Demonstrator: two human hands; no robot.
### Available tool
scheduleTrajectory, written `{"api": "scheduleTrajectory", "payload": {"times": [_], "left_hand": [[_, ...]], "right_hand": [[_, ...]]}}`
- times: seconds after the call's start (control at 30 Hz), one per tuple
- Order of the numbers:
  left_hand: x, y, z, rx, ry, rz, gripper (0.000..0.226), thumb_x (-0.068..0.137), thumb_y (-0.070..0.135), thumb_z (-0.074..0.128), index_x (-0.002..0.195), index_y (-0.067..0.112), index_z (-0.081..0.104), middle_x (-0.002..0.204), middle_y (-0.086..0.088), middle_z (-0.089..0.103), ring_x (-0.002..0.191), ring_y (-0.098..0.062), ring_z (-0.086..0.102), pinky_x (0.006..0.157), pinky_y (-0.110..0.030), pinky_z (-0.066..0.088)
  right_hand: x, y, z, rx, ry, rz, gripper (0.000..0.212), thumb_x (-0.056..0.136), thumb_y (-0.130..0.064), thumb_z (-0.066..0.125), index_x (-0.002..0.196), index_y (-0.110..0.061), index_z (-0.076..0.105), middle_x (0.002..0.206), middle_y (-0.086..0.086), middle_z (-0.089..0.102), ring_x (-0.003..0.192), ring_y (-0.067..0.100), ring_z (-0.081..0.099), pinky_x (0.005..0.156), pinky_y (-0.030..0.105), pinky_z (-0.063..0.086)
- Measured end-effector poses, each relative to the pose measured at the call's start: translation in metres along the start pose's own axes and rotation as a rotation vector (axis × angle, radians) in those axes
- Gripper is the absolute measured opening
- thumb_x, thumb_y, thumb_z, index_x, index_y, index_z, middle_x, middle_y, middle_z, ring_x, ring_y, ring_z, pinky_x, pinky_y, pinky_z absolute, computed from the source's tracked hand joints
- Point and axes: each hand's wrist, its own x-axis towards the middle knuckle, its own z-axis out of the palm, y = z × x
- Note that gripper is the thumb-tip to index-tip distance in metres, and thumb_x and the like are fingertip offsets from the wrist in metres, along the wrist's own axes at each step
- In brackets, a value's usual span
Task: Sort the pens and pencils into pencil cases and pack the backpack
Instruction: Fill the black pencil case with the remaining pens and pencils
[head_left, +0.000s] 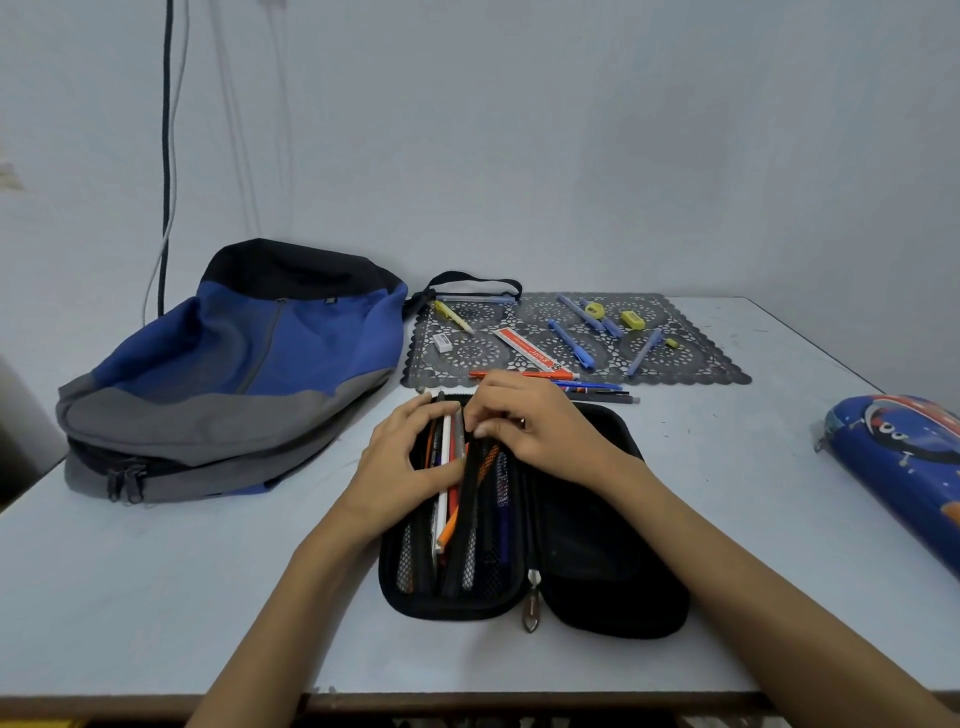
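A black pencil case lies open flat in front of me, its left half holding several pens and pencils under a mesh pocket and a black elastic band. My left hand rests on the pencils in the left half, fingers curled around their upper ends. My right hand pinches the top of the black elastic band. A blue, grey and black backpack lies on its side to the left, zipped. A second blue printed pencil case sits at the right edge.
A grey lace placemat behind the case carries blue pens, a yellow pencil, a white eraser, yellow sharpeners and a lead box. More pens lie at its front edge. A black cable hangs down the wall.
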Motion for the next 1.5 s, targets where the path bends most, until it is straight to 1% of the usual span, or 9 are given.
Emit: {"api": "scheduleTrajectory", "payload": {"times": [0.23, 0.37, 0.5, 0.8, 0.9, 1.0, 1.23, 1.4, 1.5], "left_hand": [[-0.012, 0.01, -0.012, -0.194, -0.245, -0.061, 0.071, 0.054, 0.05, 0.065, 0.123, 0.062, 0.05, 0.154, 0.022, 0.02, 0.144, -0.002, 0.016, 0.119, -0.043, 0.022], [-0.009, 0.01, -0.023, -0.214, -0.341, -0.038, 0.07, 0.053, 0.052, 0.074, 0.116, 0.069, 0.051, 0.153, 0.024, 0.019, 0.139, 0.012, 0.015, 0.112, -0.015, 0.022], [-0.009, 0.006, -0.023, -0.163, -0.346, -0.03, 0.083, 0.049, 0.07, 0.079, 0.126, 0.064, 0.048, 0.157, 0.02, 0.017, 0.143, 0.008, 0.011, 0.119, -0.032, 0.013], [-0.007, 0.006, -0.028, -0.244, -0.388, 0.016, 0.087, 0.058, 0.057, 0.084, 0.137, 0.048, 0.047, 0.157, 0.012, 0.028, 0.143, 0.009, 0.011, 0.118, -0.027, 0.015], [-0.007, 0.007, -0.029, -0.208, -0.395, 0.031, 0.089, 0.055, 0.062, 0.083, 0.136, 0.051, 0.047, 0.157, 0.012, 0.028, 0.141, 0.013, 0.011, 0.11, -0.015, 0.018], [-0.008, 0.008, -0.027, -0.264, -0.398, -0.008, 0.082, 0.061, 0.041, 0.084, 0.134, 0.05, 0.048, 0.155, 0.012, 0.028, 0.139, 0.01, 0.025, 0.107, -0.01, 0.028], [-0.013, 0.008, -0.019, -0.279, -0.356, -0.051, 0.082, 0.056, 0.045, 0.082, 0.128, 0.06, 0.046, 0.156, 0.02, 0.02, 0.142, -0.007, 0.029, 0.116, -0.045, 0.029], [-0.012, 0.014, -0.012, -0.191, -0.29, 0.005, 0.081, 0.054, 0.049, 0.076, 0.121, 0.073, 0.037, 0.149, 0.02, 0.03, 0.138, -0.007, 0.033, 0.116, -0.043, 0.03], [-0.012, 0.016, -0.008, -0.142, -0.246, 0.02, 0.093, 0.054, 0.055, 0.073, 0.134, 0.058, 0.027, 0.149, 0.017, 0.033, 0.137, -0.006, 0.034, 0.116, -0.042, 0.03]], "right_hand": [[0.0, 0.0, -0.001, 0.008, -0.01, 0.002, 0.013, 0.083, 0.0, 0.065, 0.086, -0.013, 0.066, 0.089, -0.013, 0.054, 0.083, 0.006, 0.056, 0.071, 0.038, 0.05], [-0.001, 0.0, -0.001, 0.011, -0.013, 0.005, 0.012, 0.083, -0.001, 0.065, 0.087, -0.012, 0.066, 0.091, -0.009, 0.058, 0.084, 0.01, 0.058, 0.072, 0.04, 0.05], [-0.001, 0.0, -0.001, 0.026, -0.018, 0.01, 0.01, 0.083, -0.001, 0.066, 0.086, -0.011, 0.066, 0.09, -0.01, 0.058, 0.085, 0.009, 0.058, 0.073, 0.039, 0.05], [0.0, 0.002, 0.0, 0.052, -0.03, 0.028, 0.013, 0.086, -0.003, 0.062, 0.088, -0.016, 0.064, 0.089, -0.014, 0.056, 0.085, 0.006, 0.055, 0.074, 0.038, 0.049], [0.0, 0.001, 0.0, 0.058, -0.027, 0.035, 0.013, 0.087, -0.004, 0.062, 0.089, -0.016, 0.064, 0.089, -0.014, 0.057, 0.086, 0.005, 0.056, 0.075, 0.035, 0.049], [-0.001, 0.001, 0.0, 0.068, -0.02, 0.044, 0.01, 0.085, -0.003, 0.064, 0.088, -0.012, 0.066, 0.09, -0.015, 0.056, 0.087, 0.003, 0.056, 0.076, 0.031, 0.049], [0.0, 0.0, 0.001, 0.077, -0.012, 0.059, 0.009, 0.084, -0.005, 0.067, 0.087, -0.014, 0.067, 0.089, -0.009, 0.059, 0.085, 0.011, 0.058, 0.074, 0.038, 0.05], [0.0, -0.002, 0.003, 0.077, 0.007, 0.048, 0.009, 0.085, -0.004, 0.067, 0.087, -0.013, 0.067, 0.089, -0.005, 0.058, 0.083, 0.013, 0.057, 0.073, 0.04, 0.049], [0.001, -0.003, 0.004, 0.073, -0.009, 0.049, 0.01, 0.085, -0.003, 0.065, 0.087, -0.013, 0.066, 0.09, -0.005, 0.057, 0.085, 0.014, 0.057, 0.074, 0.041, 0.049]]}}
